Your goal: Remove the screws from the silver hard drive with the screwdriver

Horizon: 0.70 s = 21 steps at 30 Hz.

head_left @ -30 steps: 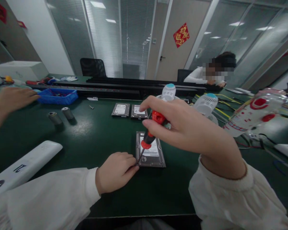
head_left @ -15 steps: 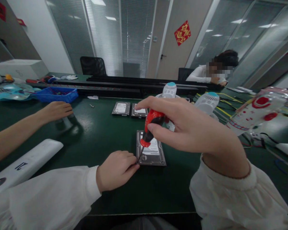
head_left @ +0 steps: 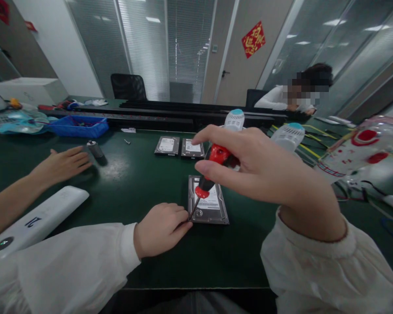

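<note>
A hard drive (head_left: 208,207) lies flat on the green table (head_left: 134,183) in front of me. My right hand (head_left: 258,170) grips a red and black screwdriver (head_left: 209,172), tilted, with its tip at the drive's near left corner. My left hand (head_left: 160,227) is curled, its fingers pinched beside that corner and the screwdriver tip. Whether it holds a small part I cannot make out.
Two more hard drives (head_left: 167,145) (head_left: 192,148) lie further back. Another person's hand (head_left: 60,163) rests flat at the left near a grey cylinder (head_left: 94,149). A white device (head_left: 36,222), a blue bin (head_left: 78,126), white bottles (head_left: 288,136) and cables surround the area. Someone sits at the far right.
The other person's hand moved from the far left across the two cylinders and now lies flat, nearer me. My right hand with the screwdriver shifted slightly; my left hand stayed at the drive's corner.
</note>
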Motion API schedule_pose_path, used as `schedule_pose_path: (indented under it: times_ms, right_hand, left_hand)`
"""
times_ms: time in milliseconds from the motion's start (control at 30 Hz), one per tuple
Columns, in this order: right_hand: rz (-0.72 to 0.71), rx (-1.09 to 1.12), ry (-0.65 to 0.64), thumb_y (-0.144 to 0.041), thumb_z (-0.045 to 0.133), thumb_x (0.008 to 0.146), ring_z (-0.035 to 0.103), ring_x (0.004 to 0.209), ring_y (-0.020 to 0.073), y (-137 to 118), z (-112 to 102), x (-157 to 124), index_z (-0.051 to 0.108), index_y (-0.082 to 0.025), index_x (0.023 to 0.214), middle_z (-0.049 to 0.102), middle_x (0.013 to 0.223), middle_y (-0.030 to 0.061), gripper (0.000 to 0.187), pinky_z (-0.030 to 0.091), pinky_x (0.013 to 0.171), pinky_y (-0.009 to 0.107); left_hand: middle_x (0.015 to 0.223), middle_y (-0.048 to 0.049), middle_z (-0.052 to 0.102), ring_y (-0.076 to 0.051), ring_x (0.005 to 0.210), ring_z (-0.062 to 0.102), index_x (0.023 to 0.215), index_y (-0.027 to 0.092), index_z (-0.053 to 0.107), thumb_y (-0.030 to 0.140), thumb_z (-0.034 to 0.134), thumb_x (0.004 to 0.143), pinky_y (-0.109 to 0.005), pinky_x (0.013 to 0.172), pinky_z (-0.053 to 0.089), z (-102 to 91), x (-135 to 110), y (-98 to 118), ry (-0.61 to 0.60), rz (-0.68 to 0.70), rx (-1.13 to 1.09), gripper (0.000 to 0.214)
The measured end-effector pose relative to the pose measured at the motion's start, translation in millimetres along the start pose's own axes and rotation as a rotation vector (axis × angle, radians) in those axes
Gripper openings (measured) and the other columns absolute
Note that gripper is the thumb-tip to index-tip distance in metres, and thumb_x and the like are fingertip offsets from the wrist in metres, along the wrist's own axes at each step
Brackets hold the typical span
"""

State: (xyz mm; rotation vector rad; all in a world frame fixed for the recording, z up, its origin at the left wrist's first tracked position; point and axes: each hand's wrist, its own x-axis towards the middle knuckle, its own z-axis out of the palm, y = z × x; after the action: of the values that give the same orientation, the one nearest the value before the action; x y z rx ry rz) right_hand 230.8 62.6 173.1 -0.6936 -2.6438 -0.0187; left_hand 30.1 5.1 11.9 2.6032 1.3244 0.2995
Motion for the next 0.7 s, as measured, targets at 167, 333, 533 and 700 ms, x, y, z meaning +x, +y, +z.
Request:
schedule_pose_path:
  times_ms: [167, 333, 533, 700]
  right_hand:
    - [0.003, -0.008, 0.004, -0.04, 0.051, 0.093, 0.042, 0.056, 0.0107, 1.3, -0.6, -0.3, 0.064, -0.018, 0.114, 0.053, 0.061, -0.0035, 0.033, 0.027, 0.062, 0.028]
    - [-0.067, 0.058, -0.007, -0.036, 0.052, 0.093, 0.045, 0.058, 0.0089, 1.4, -1.3, 0.5, 0.058, -0.017, 0.129, 0.058, 0.068, -0.0034, 0.041, 0.028, 0.061, 0.026]
    - [-0.005, 0.034, 0.039, -0.041, 0.048, 0.096, 0.048, 0.055, 0.0087, 3.3, 0.8, 0.1, 0.064, -0.022, 0.127, 0.062, 0.068, -0.0028, 0.04, 0.029, 0.061, 0.027]
    - [-0.049, 0.11, -0.015, -0.032, 0.048, 0.093, 0.05, 0.061, 0.011, 0.2, 0.4, -1.1, 0.036, -0.017, 0.149, 0.065, 0.081, -0.001, 0.06, 0.032, 0.063, 0.028]
  left_hand:
    - [0.081, -0.0023, 0.067, -0.018, 0.076, 0.062, 0.081, 0.019, 0.063, 0.031, 0.044, 0.101, -0.033, 0.07, 0.044, -0.6, -0.1, 0.0, -0.014, -0.001, -0.009, 0.029]
    - [0.082, -0.0025, 0.067, -0.019, 0.077, 0.061, 0.081, 0.019, 0.062, 0.031, 0.043, 0.101, -0.033, 0.071, 0.044, -0.4, -0.5, -0.3, -0.007, 0.001, 0.006, 0.03]
    - [0.082, -0.0024, 0.066, -0.019, 0.078, 0.062, 0.082, 0.019, 0.062, 0.032, 0.042, 0.102, -0.033, 0.071, 0.043, 0.8, -1.2, -1.2, -0.003, 0.008, 0.017, 0.03]
    - [0.082, -0.0023, 0.066, -0.019, 0.078, 0.062, 0.083, 0.019, 0.062, 0.032, 0.042, 0.102, -0.034, 0.071, 0.044, 0.5, -1.5, -1.7, -0.006, 0.005, 0.01, 0.03]
